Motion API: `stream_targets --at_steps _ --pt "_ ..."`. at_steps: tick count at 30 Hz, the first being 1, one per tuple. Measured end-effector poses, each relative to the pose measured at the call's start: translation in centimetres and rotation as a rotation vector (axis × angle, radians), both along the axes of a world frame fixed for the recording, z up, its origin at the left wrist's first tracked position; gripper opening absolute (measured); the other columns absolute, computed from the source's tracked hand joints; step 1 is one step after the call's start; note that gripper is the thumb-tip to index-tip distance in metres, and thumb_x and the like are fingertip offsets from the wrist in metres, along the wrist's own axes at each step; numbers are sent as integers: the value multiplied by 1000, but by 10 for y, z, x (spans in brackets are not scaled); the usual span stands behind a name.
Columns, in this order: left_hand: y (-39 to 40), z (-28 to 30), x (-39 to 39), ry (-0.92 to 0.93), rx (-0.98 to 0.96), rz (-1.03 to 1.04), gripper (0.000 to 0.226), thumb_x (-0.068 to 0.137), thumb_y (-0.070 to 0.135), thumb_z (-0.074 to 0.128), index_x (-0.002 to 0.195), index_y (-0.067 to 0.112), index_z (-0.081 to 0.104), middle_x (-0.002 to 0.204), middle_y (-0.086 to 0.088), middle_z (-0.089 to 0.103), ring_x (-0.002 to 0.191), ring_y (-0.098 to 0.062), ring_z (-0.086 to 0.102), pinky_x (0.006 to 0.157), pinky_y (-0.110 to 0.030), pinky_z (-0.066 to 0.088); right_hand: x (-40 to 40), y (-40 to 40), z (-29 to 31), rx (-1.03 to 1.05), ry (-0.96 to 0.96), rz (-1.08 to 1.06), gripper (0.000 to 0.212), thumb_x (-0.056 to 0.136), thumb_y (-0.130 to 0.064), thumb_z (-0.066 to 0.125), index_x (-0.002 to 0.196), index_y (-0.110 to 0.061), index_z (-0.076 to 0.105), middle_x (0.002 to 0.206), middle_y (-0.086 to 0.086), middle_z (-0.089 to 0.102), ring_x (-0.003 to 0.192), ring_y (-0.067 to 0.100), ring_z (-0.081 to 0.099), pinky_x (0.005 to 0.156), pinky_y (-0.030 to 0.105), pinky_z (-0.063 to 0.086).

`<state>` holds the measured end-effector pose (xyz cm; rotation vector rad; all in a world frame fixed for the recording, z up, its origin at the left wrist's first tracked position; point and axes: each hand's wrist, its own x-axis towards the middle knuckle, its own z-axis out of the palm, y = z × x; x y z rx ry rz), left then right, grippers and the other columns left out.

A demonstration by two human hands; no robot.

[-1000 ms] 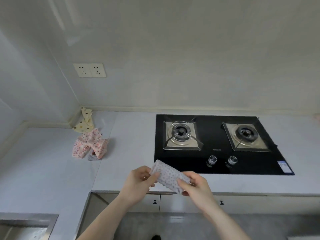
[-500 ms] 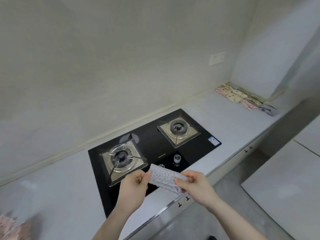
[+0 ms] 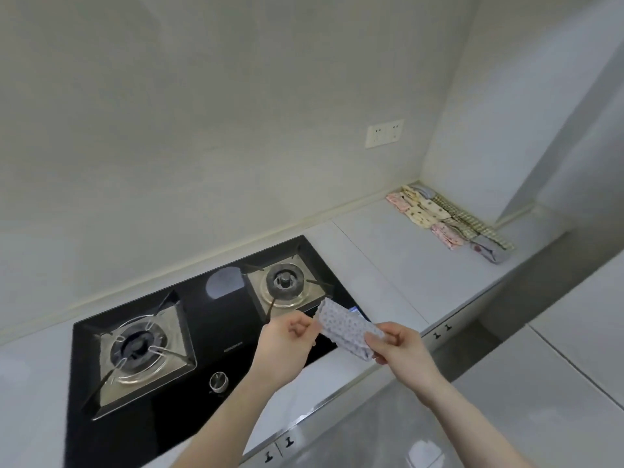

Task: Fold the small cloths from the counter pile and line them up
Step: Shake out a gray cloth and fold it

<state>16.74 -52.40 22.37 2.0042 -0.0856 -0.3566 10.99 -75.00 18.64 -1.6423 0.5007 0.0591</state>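
At the near left a black glass gas hob [image 3: 209, 332] is set into the pale counter [image 3: 381, 265], its left burner [image 3: 136, 346] nearest, a control knob [image 3: 218, 381] at its front edge and the right burner [image 3: 285, 287] farther back. Just right of the hob's front corner, the left hand [image 3: 287, 342] pinches the upper left end of a folded dotted cloth [image 3: 346, 329] between thumb and fingertips, the other fingers curled in. The cloth hangs in the air above the counter edge, touching no surface, stretched into a narrow strip. The right hand [image 3: 396, 346] pinches its lower right end in the same way; holding both ends likely keeps the folds from springing open while it is carried. Farther right, in the far corner against the side wall, a row of folded cloths [image 3: 449, 219] lies edge to edge, well apart from the hands, below a wall socket [image 3: 385, 133]. The near end of that row, beside a grey cloth [image 3: 491, 253], looks like the natural spot for this one. The unfolded pile is out of view.
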Motion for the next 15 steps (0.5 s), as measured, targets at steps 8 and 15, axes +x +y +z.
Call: stream_targets --at_steps 8,15 --pt "-99 -9 29 83 77 -122 7 92 28 71 96 33 70 81 6 74 79 -14 71 76 -30 60 43 -131 -29 17 55 -187 11 95 -14 71 103 -8 74 79 7 73 70 16 65 68 28 54" --pt "-146 -26 87 50 209 -315 13 91 32 68 104 32 67 94 12 72 91 -7 66 81 -22 53 44 -189 -77 108 184 -426 14 95 -11 70 103 -1 72 78 10 63 69 19 58 64 28 50"
